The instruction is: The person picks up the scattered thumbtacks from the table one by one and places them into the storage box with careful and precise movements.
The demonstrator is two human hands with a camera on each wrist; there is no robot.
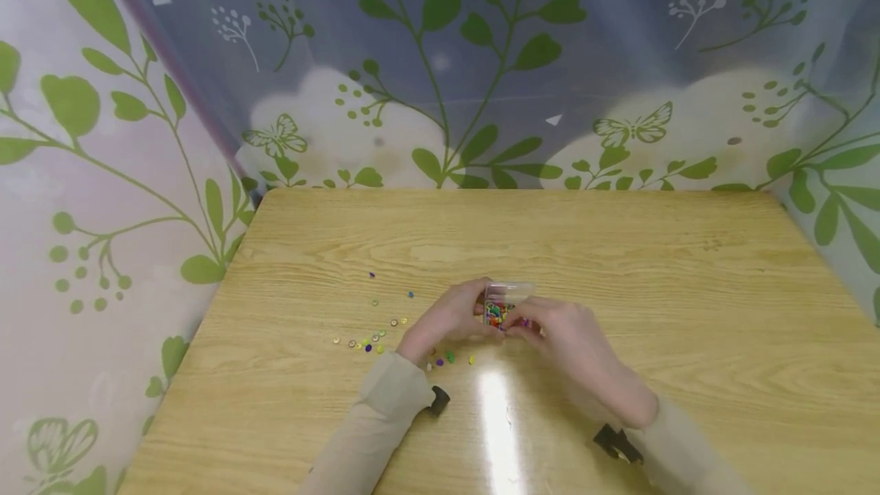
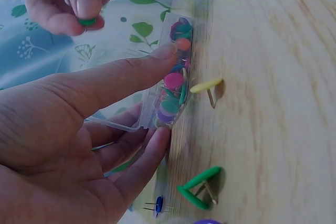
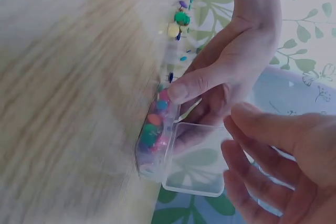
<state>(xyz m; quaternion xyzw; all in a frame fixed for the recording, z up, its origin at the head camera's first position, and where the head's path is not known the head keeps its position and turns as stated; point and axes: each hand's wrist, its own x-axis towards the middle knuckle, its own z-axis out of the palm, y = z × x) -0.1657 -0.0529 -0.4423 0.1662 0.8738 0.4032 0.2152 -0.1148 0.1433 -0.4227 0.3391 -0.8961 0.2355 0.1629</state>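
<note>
A small clear plastic box (image 3: 151, 170), filled with colourful thumbtacks, stands on the table with its hinged lid (image 3: 195, 174) swung back. My left hand (image 1: 450, 313) holds the box from its left side, thumb and fingers against its walls. Over the box is my right hand (image 1: 567, 331), pinching a green thumbtack (image 2: 87, 22) between thumb and finger in the left wrist view. Near the left hand lie a yellow thumbtack (image 2: 206, 85), green thumbtacks (image 2: 202, 188) and a blue thumbtack (image 2: 159, 204).
Several loose thumbtacks (image 1: 368, 347) are scattered over the wooden table (image 1: 653, 266), left of and below the left forearm. A patterned curtain (image 1: 385, 128) hangs along the table's back edge, with similar cloth at both sides. Dark straps circle both wrists.
</note>
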